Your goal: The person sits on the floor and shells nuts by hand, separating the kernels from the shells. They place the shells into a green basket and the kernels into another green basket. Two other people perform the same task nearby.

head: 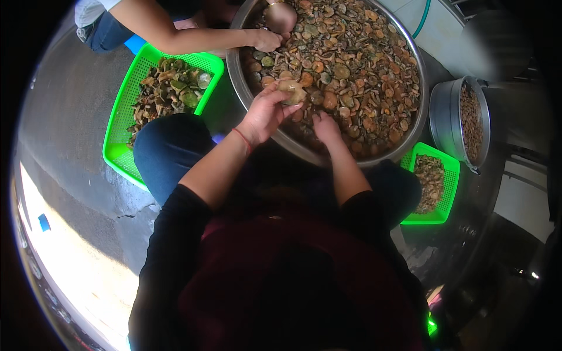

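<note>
A wide metal basin full of mushrooms in brownish water stands before me. My left hand, with a red cord at its wrist, holds a pale mushroom cap above the basin's near left side. To its right, my right hand reaches down to the mushrooms at the near edge, its fingertips partly in the water; whether it grips anything cannot be told.
Another person's hands work at the basin's far left. A green plastic basket of larger mushrooms stands left. At right are a smaller green basket and a metal pot, both holding small pieces. A green hose lies beyond.
</note>
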A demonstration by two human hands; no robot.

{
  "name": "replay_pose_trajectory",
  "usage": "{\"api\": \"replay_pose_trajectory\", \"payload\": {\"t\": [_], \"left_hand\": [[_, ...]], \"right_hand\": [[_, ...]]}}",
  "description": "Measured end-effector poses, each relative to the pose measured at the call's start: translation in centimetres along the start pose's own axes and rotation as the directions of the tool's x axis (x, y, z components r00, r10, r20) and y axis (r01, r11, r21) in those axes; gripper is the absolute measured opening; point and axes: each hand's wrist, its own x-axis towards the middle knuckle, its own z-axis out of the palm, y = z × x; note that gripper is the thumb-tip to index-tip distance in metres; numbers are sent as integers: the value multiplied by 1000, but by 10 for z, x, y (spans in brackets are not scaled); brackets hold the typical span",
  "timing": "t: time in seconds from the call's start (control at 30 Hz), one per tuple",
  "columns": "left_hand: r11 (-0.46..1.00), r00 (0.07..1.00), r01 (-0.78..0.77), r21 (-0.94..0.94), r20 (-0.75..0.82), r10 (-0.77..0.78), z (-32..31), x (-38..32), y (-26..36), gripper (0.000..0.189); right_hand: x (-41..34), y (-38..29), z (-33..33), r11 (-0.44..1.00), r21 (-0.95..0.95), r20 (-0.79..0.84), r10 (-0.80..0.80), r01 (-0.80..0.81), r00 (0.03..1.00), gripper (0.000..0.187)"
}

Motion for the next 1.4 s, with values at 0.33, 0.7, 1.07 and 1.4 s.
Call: {"api": "replay_pose_trajectory", "payload": {"t": [0.33, 0.7, 1.07, 1.4], "left_hand": [[973, 909, -221, 62, -349, 229, -37, 7, 21, 24], [578, 704, -678, -454, -627, 333, -130, -76, 185, 71], [921, 967, 107, 374, -254, -10, -6, -57, -10, 48], [823, 968, 175, 541, -247, -44, -19, -35, -15, 34]], "right_hand": [[-3, -7, 3, 912, 410, 135, -77, 15, 988, 32], [26, 20, 20, 946, 313, -148, 137, -85, 979, 31], [2, 7, 23, 980, 18, -124, -194, 198, 973, 25], [0, 4, 30, 979, -105, -216, -192, 173, 957, 21]]}}
